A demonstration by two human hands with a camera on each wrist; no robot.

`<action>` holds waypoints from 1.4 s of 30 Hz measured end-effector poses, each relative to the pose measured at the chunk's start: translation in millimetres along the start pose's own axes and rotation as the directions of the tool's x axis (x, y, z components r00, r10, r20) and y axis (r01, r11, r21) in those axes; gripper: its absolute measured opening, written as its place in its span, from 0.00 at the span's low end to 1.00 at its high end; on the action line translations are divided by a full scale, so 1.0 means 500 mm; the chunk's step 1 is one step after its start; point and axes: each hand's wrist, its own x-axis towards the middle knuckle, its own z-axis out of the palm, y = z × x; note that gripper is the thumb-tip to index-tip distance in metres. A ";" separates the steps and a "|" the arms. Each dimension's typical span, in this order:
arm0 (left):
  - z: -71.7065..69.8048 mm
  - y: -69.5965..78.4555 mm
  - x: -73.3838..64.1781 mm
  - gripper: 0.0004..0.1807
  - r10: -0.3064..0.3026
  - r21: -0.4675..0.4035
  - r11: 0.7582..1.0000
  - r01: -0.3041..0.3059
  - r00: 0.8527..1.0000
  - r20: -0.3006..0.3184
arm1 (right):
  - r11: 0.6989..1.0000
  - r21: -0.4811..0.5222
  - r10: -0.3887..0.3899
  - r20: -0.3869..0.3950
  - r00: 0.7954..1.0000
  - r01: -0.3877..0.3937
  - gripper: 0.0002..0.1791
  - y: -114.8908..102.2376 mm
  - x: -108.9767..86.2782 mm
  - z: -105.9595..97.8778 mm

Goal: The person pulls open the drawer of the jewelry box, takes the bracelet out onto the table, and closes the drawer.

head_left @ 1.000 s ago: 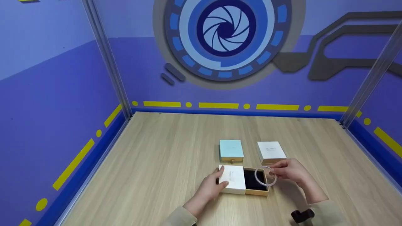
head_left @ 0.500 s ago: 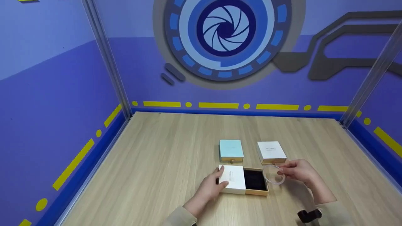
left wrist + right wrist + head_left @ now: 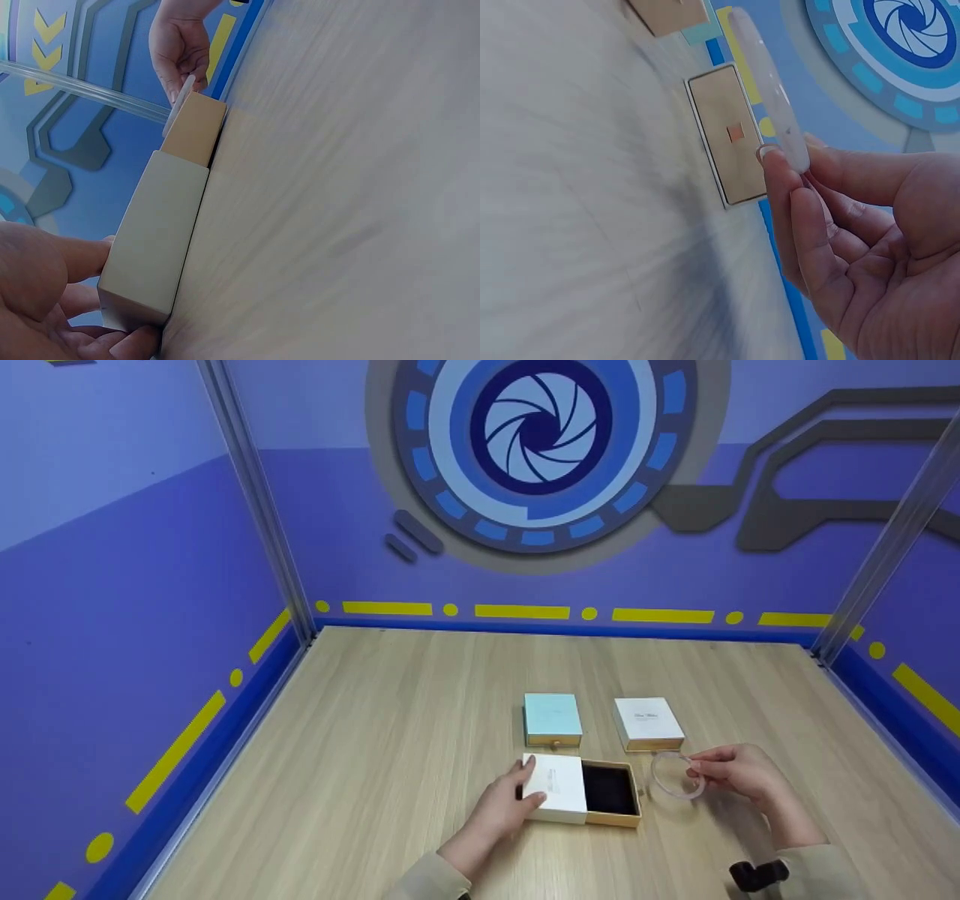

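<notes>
A pale translucent bangle (image 3: pixel 677 776) is pinched between the thumb and fingers of my right hand (image 3: pixel 742 772), held up to the right of a part-open drawer box. That box has a white sleeve (image 3: pixel 555 787) and a tan drawer (image 3: pixel 613 820) slid out to the right, lined with a black cushion (image 3: pixel 608 790). My left hand (image 3: pixel 495 806) grips the sleeve's left end, thumb on its near side and fingers at its far corner. In the right wrist view the bangle (image 3: pixel 772 94) appears nearly edge-on at the fingertips.
Behind the part-open box stand a light blue drawer box (image 3: pixel 552 718) and a second white drawer box (image 3: pixel 648 722), both closed. All rest on a wood-grain table (image 3: pixel 360 750). Blue-purple printed panels (image 3: pixel 420 577) enclose its back and sides.
My right hand has moved right with the bangle, from over the black cushion to beside the drawer. My left hand and the boxes have stayed still.
</notes>
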 end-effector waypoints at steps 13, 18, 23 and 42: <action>0.000 -0.001 0.003 0.36 -0.002 -0.005 1.000 0.002 1.000 0.005 | 0.994 0.112 0.012 0.029 1.000 -0.015 0.15 0.031 -0.003 -0.049; 0.000 0.000 0.003 0.36 -0.001 0.001 1.000 0.001 1.000 0.005 | 0.985 0.167 0.048 0.009 0.999 -0.048 0.14 0.044 -0.005 -0.064; 0.000 0.002 0.002 0.36 -0.003 -0.003 1.000 0.003 1.000 0.003 | 0.983 0.169 0.079 -0.008 0.997 -0.076 0.13 0.057 -0.006 -0.081; -0.002 0.002 0.000 0.36 0.005 -0.016 1.000 -0.005 1.000 0.005 | 0.983 0.099 0.164 -0.114 0.980 -0.153 0.14 0.078 -0.007 -0.097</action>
